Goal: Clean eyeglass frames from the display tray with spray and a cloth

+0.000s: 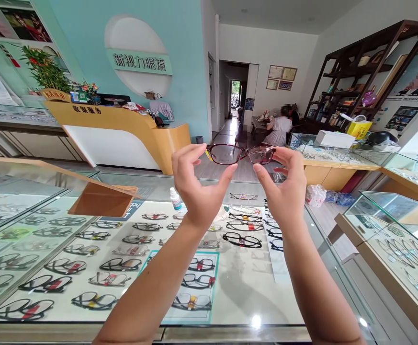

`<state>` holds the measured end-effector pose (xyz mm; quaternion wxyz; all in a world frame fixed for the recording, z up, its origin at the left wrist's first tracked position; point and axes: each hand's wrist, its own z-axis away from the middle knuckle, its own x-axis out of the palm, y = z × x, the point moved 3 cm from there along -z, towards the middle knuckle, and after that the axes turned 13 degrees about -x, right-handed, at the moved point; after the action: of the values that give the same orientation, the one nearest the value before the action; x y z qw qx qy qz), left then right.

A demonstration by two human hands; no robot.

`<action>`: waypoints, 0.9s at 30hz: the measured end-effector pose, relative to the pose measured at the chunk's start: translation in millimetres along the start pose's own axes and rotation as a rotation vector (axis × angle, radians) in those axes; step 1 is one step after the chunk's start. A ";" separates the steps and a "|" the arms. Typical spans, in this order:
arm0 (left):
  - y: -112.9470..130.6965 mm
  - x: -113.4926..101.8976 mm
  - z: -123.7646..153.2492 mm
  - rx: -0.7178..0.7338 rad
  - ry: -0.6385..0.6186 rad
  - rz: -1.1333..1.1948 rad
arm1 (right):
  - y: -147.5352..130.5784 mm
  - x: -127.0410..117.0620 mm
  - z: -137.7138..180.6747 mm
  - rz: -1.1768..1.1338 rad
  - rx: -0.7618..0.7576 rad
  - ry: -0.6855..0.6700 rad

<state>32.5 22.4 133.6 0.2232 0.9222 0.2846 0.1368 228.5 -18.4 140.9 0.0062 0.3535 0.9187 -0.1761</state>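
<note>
Both hands hold up a pair of dark red eyeglasses [226,154] above the far edge of a glass display case. My left hand [199,184] pinches the left end of the frame, its thumb below the left lens. At the other end, my right hand [282,184] grips the frame, the thumb just under the right lens. The lenses are clear, and the floor shows through them. Rows of eyeglasses [242,239] lie beneath my forearms inside the case, several with red or yellow tags.
A small white spray bottle [175,199] stands on the case near my left wrist. A brown mirror or stand [103,199] leans at the left. More glass cases [391,230] run along the right. Two people [280,127] sit at the back, beyond a yellow counter [173,143].
</note>
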 end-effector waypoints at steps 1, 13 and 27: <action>-0.4 0.0 0.4 0.009 -0.002 -0.009 | 2.1 1.4 0.4 -0.008 0.020 -0.011; -7.9 6.3 1.6 0.060 0.031 -0.010 | 0.3 1.7 1.8 0.035 0.007 -0.013; -24.0 21.4 7.3 -0.450 -0.252 0.196 | 2.4 -1.2 1.9 0.171 0.013 0.034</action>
<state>41.2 50.2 118.3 0.4419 0.8823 0.1265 0.1017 230.7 -18.2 138.5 0.0033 0.4338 0.8838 -0.1750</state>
